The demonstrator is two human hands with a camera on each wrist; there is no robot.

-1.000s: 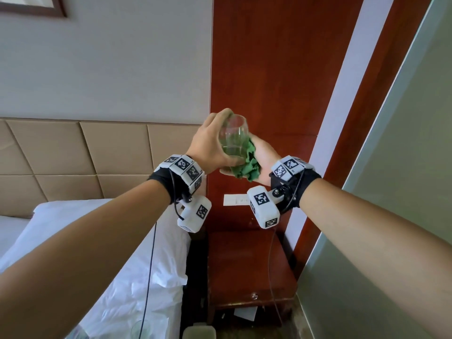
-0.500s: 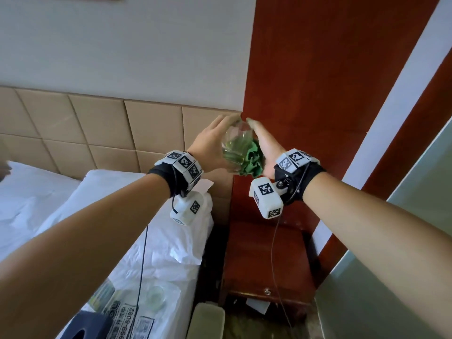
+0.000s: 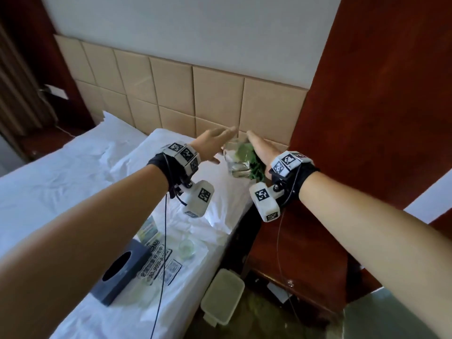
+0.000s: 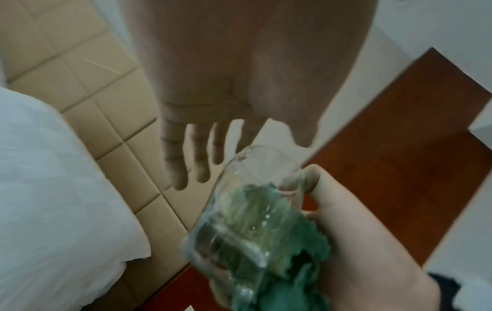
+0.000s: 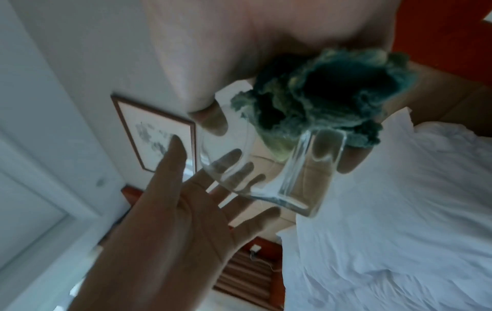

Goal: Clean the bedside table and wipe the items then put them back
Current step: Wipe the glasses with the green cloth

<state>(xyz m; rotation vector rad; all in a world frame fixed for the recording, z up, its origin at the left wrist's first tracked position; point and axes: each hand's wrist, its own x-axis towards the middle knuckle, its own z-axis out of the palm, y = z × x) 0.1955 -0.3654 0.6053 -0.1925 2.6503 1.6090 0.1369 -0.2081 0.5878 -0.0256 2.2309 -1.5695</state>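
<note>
A clear drinking glass point(image 3: 238, 160) is held in the air over the pillow edge, left of the red-brown bedside table point(image 3: 296, 253). My right hand point(image 3: 261, 150) grips the glass with a crumpled green cloth point(image 3: 256, 168) pressed between palm and glass. In the right wrist view the thumb and a finger curl round the glass point(image 5: 266, 168), with the cloth point(image 5: 319, 94) bunched against it. My left hand point(image 3: 220, 143) is just left of the glass, fingers straight and spread, holding nothing. The left wrist view shows its fingers point(image 4: 191, 151) apart from the glass point(image 4: 247, 210).
On the white bed lie a dark tissue box point(image 3: 122, 272), a printed plastic sheet point(image 3: 159, 265), a small card point(image 3: 148, 228) and a second small glass point(image 3: 187, 248). A pale lidded bin point(image 3: 222, 294) stands on the floor between bed and table. The padded headboard point(image 3: 215, 99) is behind.
My left hand has let go of the glass and opened. Both hands moved left and down toward the pillow, and the head view swung toward the bed.
</note>
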